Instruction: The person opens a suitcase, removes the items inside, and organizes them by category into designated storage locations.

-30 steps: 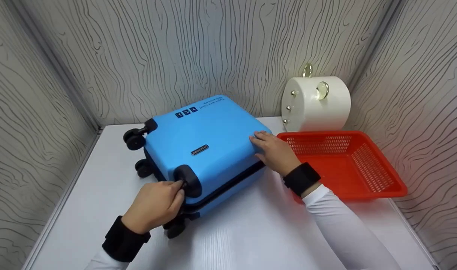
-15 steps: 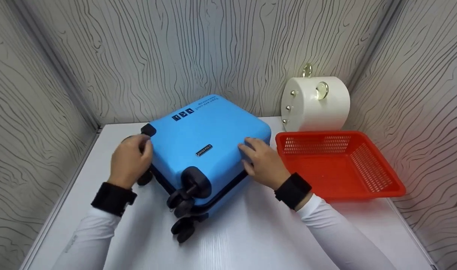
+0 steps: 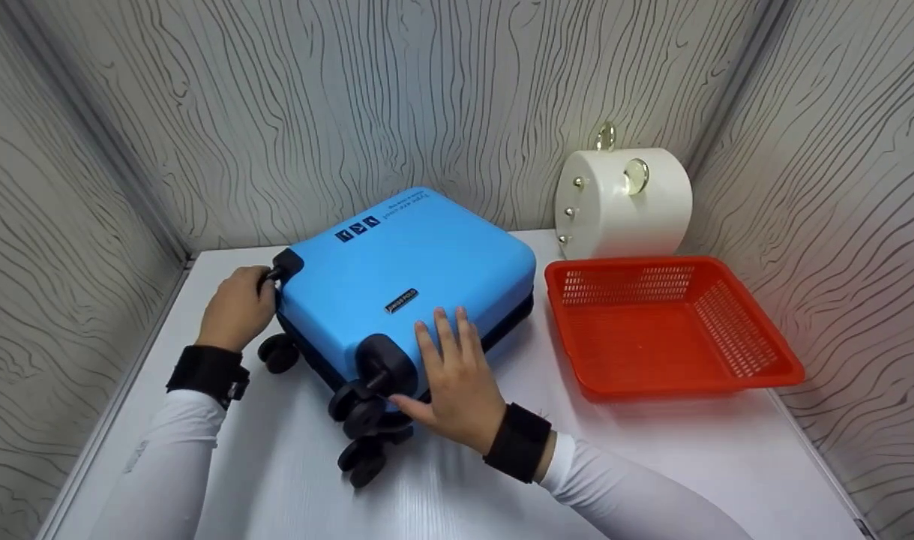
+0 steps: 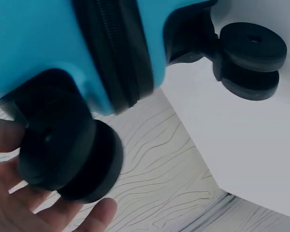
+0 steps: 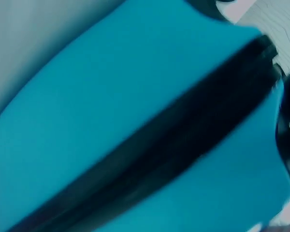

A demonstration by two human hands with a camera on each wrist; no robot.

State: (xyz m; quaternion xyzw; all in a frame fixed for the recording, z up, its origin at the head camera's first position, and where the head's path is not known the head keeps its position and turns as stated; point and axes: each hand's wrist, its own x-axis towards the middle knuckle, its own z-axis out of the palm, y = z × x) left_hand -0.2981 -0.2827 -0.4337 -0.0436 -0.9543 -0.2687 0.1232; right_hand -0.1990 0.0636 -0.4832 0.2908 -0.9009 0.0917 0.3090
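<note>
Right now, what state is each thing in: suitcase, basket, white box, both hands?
Blue suitcase: lying flat, zipped shut.
Red basket: upright, nothing in it.
White box: closed, by the wall.
Left hand: grips a far wheel.
Right hand: fingers flat on the suitcase.

White counter [image 3: 651, 465] boxed in on three sides by grey walls [image 3: 442, 90] with dark wavy grain lines. Evenly lit, faint reddish glow on right wall.
</note>
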